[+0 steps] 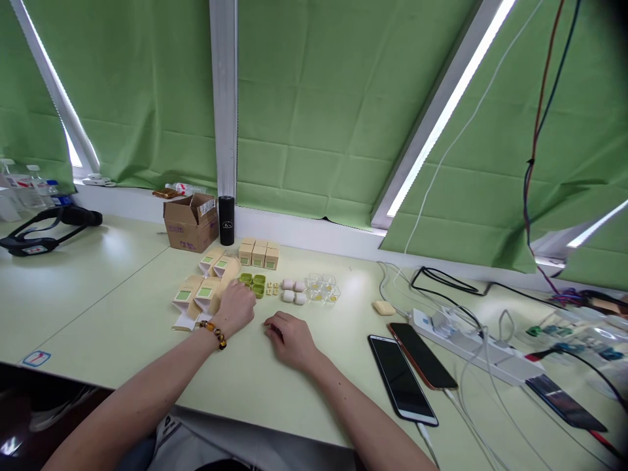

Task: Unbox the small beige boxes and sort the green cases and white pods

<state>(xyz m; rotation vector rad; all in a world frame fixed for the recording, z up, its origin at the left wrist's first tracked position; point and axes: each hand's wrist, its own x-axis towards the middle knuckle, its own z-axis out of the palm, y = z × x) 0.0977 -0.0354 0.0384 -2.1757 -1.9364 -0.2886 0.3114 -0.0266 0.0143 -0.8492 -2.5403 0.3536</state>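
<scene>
My left hand [237, 306], with a beaded bracelet [214, 332] on the wrist, is closed beside the small green cups [258, 280]. Its fingertips are turned away, so what they hold, if anything, is hidden. Left of it lie several opened, kraft-coloured paper boxes [184, 293] with green labels. My right hand [290, 339] rests on the table with fingers curled in and nothing visible in them. Beyond it stand white-and-pink cylinders [294, 291], tiny yellowish pieces [271, 288] and clear cups [322, 288] with yellow spots.
Closed small boxes [258, 254] stand behind the green cups, near a cardboard carton [191, 224] and a black tumbler [226, 221]. To the right lie two phones [403, 379], a power strip [471, 347] and tangled cables. A black headset [46, 229] sits far left.
</scene>
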